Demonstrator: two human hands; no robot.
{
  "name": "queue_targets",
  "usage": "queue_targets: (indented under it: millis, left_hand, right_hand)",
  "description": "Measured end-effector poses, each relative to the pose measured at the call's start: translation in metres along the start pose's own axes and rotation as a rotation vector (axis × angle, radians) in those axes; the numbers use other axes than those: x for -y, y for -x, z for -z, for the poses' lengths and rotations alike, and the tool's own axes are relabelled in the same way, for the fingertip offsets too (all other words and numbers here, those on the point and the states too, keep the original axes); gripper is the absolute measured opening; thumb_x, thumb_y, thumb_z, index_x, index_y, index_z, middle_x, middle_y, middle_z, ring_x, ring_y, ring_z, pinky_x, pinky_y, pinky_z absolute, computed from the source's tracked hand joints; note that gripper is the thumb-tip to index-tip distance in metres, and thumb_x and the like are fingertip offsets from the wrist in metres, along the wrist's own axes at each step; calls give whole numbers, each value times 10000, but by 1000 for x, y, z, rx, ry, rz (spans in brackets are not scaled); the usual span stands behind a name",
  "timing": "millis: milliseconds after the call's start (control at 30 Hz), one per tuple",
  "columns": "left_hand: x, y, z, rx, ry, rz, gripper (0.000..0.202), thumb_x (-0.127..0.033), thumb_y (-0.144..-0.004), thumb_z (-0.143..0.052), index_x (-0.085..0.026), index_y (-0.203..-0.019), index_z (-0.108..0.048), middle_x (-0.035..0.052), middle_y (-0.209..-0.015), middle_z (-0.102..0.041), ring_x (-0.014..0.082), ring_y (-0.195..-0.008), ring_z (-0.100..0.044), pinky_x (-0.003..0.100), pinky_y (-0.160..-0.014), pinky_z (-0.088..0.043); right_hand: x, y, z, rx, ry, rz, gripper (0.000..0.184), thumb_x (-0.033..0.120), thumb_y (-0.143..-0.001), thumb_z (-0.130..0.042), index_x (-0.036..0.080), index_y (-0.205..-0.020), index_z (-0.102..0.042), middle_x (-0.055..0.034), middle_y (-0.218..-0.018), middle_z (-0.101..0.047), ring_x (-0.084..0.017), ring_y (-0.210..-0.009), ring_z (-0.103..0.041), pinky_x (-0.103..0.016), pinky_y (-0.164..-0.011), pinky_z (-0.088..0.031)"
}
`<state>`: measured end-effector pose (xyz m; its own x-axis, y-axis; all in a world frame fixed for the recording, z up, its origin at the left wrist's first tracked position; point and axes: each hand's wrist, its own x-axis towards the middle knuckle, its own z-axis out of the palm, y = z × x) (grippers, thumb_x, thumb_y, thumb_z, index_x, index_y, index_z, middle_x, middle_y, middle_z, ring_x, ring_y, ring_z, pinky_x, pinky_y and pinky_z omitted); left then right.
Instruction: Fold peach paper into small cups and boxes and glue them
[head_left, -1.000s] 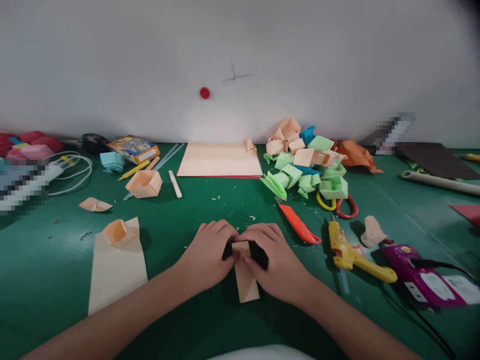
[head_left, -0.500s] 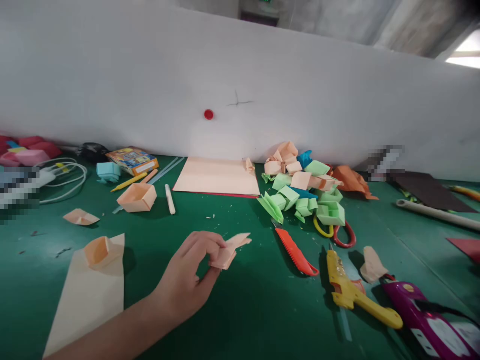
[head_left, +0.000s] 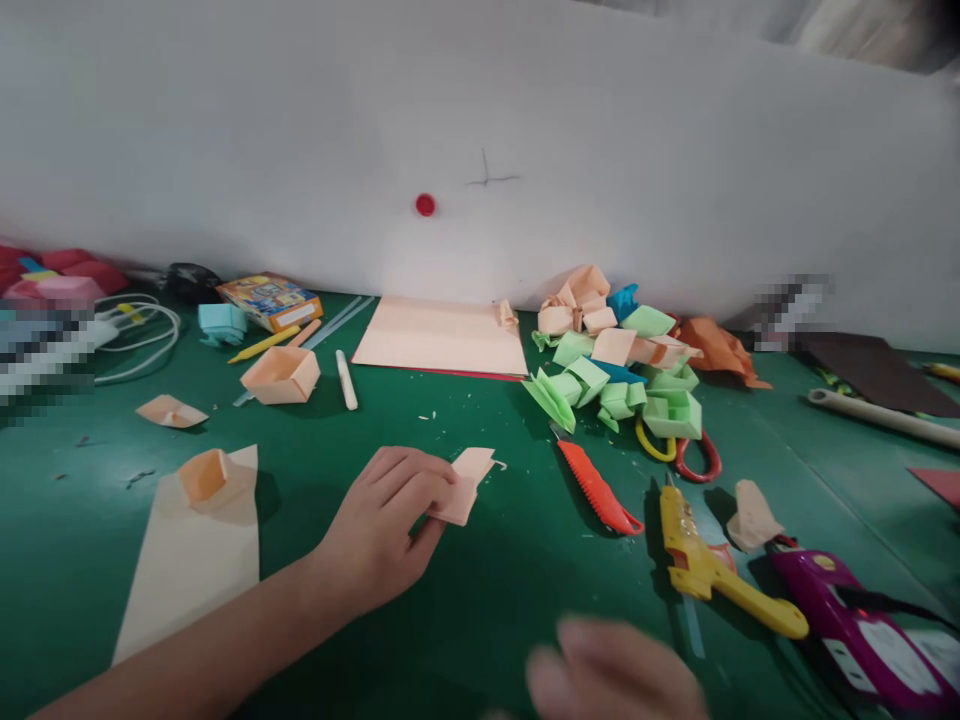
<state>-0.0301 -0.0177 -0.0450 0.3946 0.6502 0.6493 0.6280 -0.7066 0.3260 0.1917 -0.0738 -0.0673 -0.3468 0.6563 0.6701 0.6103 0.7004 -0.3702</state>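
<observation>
Left hand (head_left: 386, 525) pinches a folded peach paper piece (head_left: 466, 484) above the green worktop (head_left: 480, 600), near the orange utility knife (head_left: 596, 487). Right hand (head_left: 615, 675) is blurred at the bottom edge, grip unclear. The light pinch could let creases spring open or the paper drop.

Bare green tabletop (head_left: 465, 420) lies open ahead of the left hand (head_left: 382, 530), up to the peach sheet (head_left: 442, 335) by the wall. To that hand's left a long peach strip (head_left: 191, 570) with a small folded cup (head_left: 204, 475) on it takes up the near edge. To the right, an orange utility knife (head_left: 596, 485) lies slantwise, then a yellow glue gun (head_left: 712, 570) and a purple glue gun (head_left: 847, 620), close together. Behind them a heap of folded paper pieces (head_left: 622, 360) and scissors (head_left: 679, 450) block the way. The right hand (head_left: 615, 675), blurred, hangs over open tabletop at the lower edge.
</observation>
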Motion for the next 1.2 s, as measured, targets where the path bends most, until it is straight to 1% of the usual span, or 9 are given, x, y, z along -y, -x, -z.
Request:
queue_targets:
  millis: [133,200,333,467,633,733,867,1067,1200]
  left_hand:
    - [-2,2,-2,63,-84,-58,168,-49,-887,-529,-216,-904,-538,38,-938,-705,195,-890,-608,352,-804,-472]
    - [-4,3,-5,82,-90,-75,147,-73,-915,-532,-215,-875,-528,31,-864,-681,193,-859,-603,345,-786,-462]
    - [-5,6,-10,159,-62,-69,131,-105,-954,-528,-214,-882,-523,29,-871,-680,191,-893,-618,340,-807,-453]
    - [-5,7,-12,285,-8,98,71,-163,-959,-526,-226,-938,-551,20,-903,-698,188,-857,-643,326,-771,-468]
    - [-5,6,-12,405,86,365,101,-252,-967,-514,-251,-1056,-563,0,-926,-704,184,-823,-668,275,-654,-477]
    - [-4,6,-12,446,116,329,120,-239,-975,-514,-261,-1055,-601,0,-964,-719,189,-901,-682,278,-716,-508]
    - [-2,3,-14,448,163,223,210,-202,-989,-498,-267,-1137,-632,20,-1099,-735,188,-1016,-683,302,-843,-532]
    - [-2,-1,-13,418,197,193,171,-230,-984,-522,-238,-1086,-659,44,-1069,-728,181,-980,-679,310,-825,-548]
    - [1,2,-16,369,121,141,159,-240,-967,-571,-225,-1102,-653,71,-1089,-696,217,-1035,-641,365,-882,-531]
  right_hand:
    - [-7,-41,4,134,-9,157,387,182,-928,-598,236,-1311,-623,-91,-1209,-715,-269,-1115,-629,-459,-981,-555]
    - [-15,-53,1,215,-20,78,356,166,-910,-612,202,-1264,-631,-114,-1231,-701,-284,-1112,-617,-477,-974,-533]
    - [-31,-52,-12,251,-100,-20,187,107,-909,-619,208,-1056,-677,-77,-1068,-752,-256,-1004,-637,-438,-879,-517]
    - [-40,-44,-20,361,-138,-96,125,128,-934,-627,215,-996,-692,-53,-979,-764,-230,-900,-643,-396,-810,-484]
    - [-40,-46,-21,439,-164,-327,185,162,-896,-693,241,-1064,-696,-25,-864,-723,-211,-787,-622,-333,-686,-468]
    - [-39,-47,-19,405,-226,-343,127,151,-886,-686,237,-979,-682,-18,-831,-695,-199,-780,-614,-317,-678,-475]
    - [-41,-46,-13,351,-247,-253,109,117,-903,-638,218,-882,-673,-39,-928,-686,-205,-891,-609,-362,-806,-486]
    - [-46,-46,-13,424,-149,-287,125,160,-891,-669,211,-777,-666,-53,-969,-649,-221,-917,-549,-393,-804,-476]
    - [-45,-47,-16,432,-133,-304,91,146,-872,-682,204,-814,-644,-54,-988,-655,-228,-928,-541,-408,-835,-457]
